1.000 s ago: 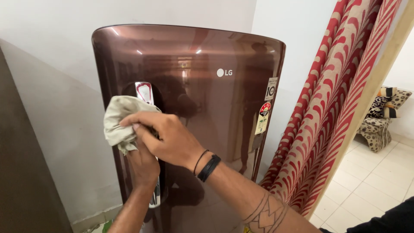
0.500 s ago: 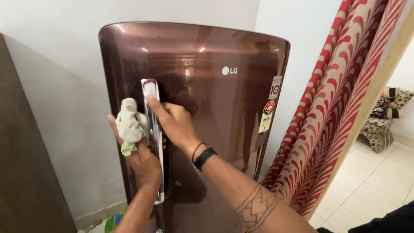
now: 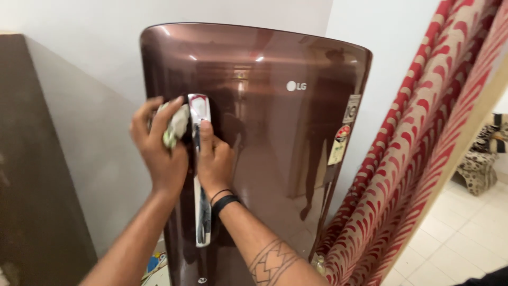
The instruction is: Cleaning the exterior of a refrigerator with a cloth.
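Glossy maroon-brown fridge (image 3: 275,159), smooth as lacquer, mirroring the room. Bright chrome-look handle (image 3: 200,175), polished metal or plated plastic, cannot tell which. Soft, crumpled pale cloth (image 3: 177,125), matt and woven, bunched in the left hand (image 3: 159,145). Paper stickers (image 3: 344,132) on the door's edge. Red-and-beige curtain (image 3: 423,153), textured fabric. Matt painted wall (image 3: 84,137). Smooth pale floor tiles (image 3: 465,233).

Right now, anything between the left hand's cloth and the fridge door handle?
Nothing visible. The left hand presses the bunched cloth against the fridge door just left of the chrome handle, near its top. The right hand rests on the handle from the other side, not between cloth and handle.
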